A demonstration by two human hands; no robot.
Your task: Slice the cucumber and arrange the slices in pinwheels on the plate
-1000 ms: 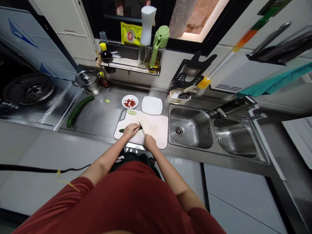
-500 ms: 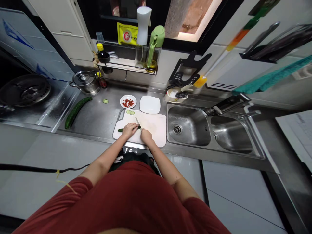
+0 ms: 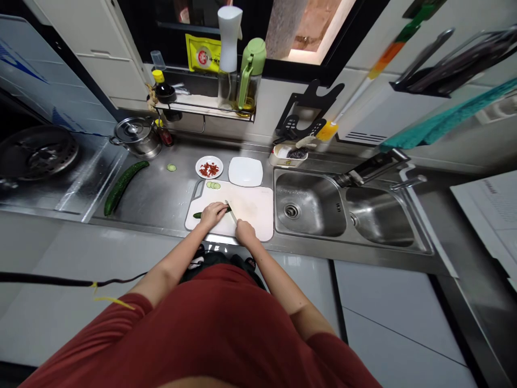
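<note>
My left hand (image 3: 214, 214) is closed over a cucumber (image 3: 197, 215) that lies across the white cutting board (image 3: 258, 221). One end of the cucumber sticks out on each side of the hand. In my right hand (image 3: 245, 233) is a knife (image 3: 231, 212), gripped by its handle, its blade beside the cucumber's right end. Several cucumber slices (image 3: 213, 185) lie at the board's top left. Behind the board stand a plate of chopped red pieces (image 3: 209, 168) and a bare white plate (image 3: 245, 172).
A whole cucumber (image 3: 123, 188) and a cut end piece (image 3: 172, 167) lie on the steel counter to the left. Behind them stands a lidded pot (image 3: 137, 137). A double sink (image 3: 311, 205) borders the board's right side. Bottles stand on a wall shelf (image 3: 205, 105).
The knife has swung in angle, and my right hand has moved slightly right and down relative to the board. My left hand stays on the cucumber. The whole view has shifted a little.
</note>
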